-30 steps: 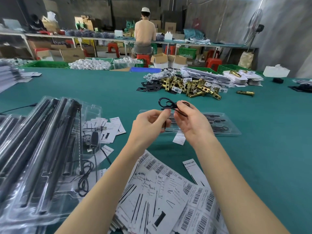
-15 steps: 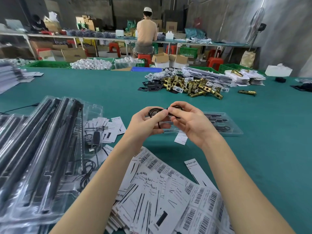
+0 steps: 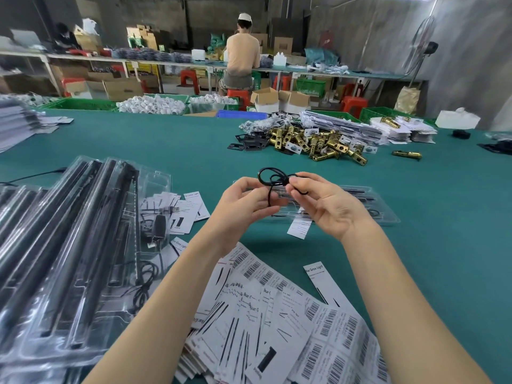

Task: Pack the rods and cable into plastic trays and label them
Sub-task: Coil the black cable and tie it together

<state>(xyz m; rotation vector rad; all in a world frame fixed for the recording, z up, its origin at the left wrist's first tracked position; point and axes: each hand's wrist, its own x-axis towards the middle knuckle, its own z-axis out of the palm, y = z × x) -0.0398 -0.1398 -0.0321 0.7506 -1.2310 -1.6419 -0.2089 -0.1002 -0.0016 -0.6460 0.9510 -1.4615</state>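
Cable point(image 3: 273, 176) loops now higher between hands.

On the green-covered table point(image 3: 415, 231), a stack of clear plastic trays holding long black rods point(image 3: 63, 245) fills the near left. Just right of that stack lie a few small white printed cards point(image 3: 185, 212), and a spread of white barcode label sheets point(image 3: 277, 322) covers the near middle, between the person's forearms. Both hands, the left hand point(image 3: 243, 206) and the right hand point(image 3: 329, 206), hold a thin looped black cable point(image 3: 273, 176) above a single clear plastic tray point(image 3: 371, 206) lying just behind them. Farther back and to the right sits a heap of brass cylindrical fittings point(image 3: 318, 142). Beyond the table's far edge, a seated person point(image 3: 242, 59) faces a second bench.
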